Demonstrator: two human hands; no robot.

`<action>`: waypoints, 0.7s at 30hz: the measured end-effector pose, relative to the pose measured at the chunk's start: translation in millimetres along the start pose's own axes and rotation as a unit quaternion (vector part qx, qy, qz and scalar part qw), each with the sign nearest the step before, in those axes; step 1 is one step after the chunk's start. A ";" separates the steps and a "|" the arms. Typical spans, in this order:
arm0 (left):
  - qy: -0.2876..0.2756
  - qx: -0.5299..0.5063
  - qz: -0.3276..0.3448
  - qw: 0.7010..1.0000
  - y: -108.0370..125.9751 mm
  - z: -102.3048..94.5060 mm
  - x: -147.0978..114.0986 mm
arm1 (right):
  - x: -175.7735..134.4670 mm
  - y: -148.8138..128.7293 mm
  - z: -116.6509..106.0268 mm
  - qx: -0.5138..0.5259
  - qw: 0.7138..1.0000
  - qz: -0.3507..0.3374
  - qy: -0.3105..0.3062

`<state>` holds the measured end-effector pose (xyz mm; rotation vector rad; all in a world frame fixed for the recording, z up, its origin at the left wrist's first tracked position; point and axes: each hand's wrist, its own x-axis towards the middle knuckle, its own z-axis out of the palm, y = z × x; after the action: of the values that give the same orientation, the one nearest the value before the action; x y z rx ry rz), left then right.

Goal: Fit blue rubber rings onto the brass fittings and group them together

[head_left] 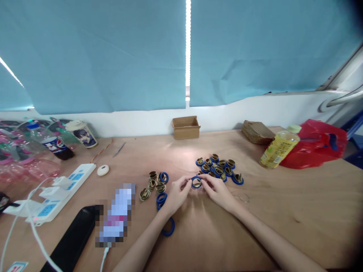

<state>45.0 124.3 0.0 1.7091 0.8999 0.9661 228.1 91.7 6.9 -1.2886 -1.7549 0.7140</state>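
Observation:
Both hands meet at a blue ring with a brass-coloured metal piece (196, 183) inside it, held just above the wooden table. My left hand (178, 193) pinches its left side, and my right hand (217, 190) grips the right side. Behind my right hand lies a heap of brass pieces fitted with blue rings (218, 170). To the left of my left hand sit several brass pieces without rings (152, 184). Loose blue rings (168, 227) lie by my left forearm, partly covered by it.
A small cardboard box (186, 128) stands against the wall. At the right are a yellow drink bottle (279, 148), a red plastic bag (312, 145) and a brown paper package (256, 132). A phone (117, 215), black case (75, 238), power strip (59, 194) and bottles occupy the left.

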 end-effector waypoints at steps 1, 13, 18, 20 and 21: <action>0.001 0.003 -0.001 1.000 -0.3 -0.3 0.1 | -0.3 0.2 0.2 0.000 1.000 0.003 0.000; 0.004 0.003 0.003 1.000 2.3 0.2 -0.3 | -1.3 0.5 2.1 -0.001 1.000 0.017 0.001; 0.006 0.019 0.011 1.000 4.1 0.5 -0.6 | -1.7 -0.1 3.1 -0.004 1.000 0.013 0.008; 0.007 0.019 0.010 1.000 4.0 0.7 -0.8 | -1.5 -0.4 3.4 -0.003 1.000 0.005 0.009; 0.008 0.017 0.009 1.000 4.1 0.8 -0.8 | -1.5 -0.5 3.5 -0.003 1.000 -0.001 0.010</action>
<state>46.0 122.1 3.5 1.7431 0.9168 0.9828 225.0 90.3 5.2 -1.2944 -1.7435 0.6936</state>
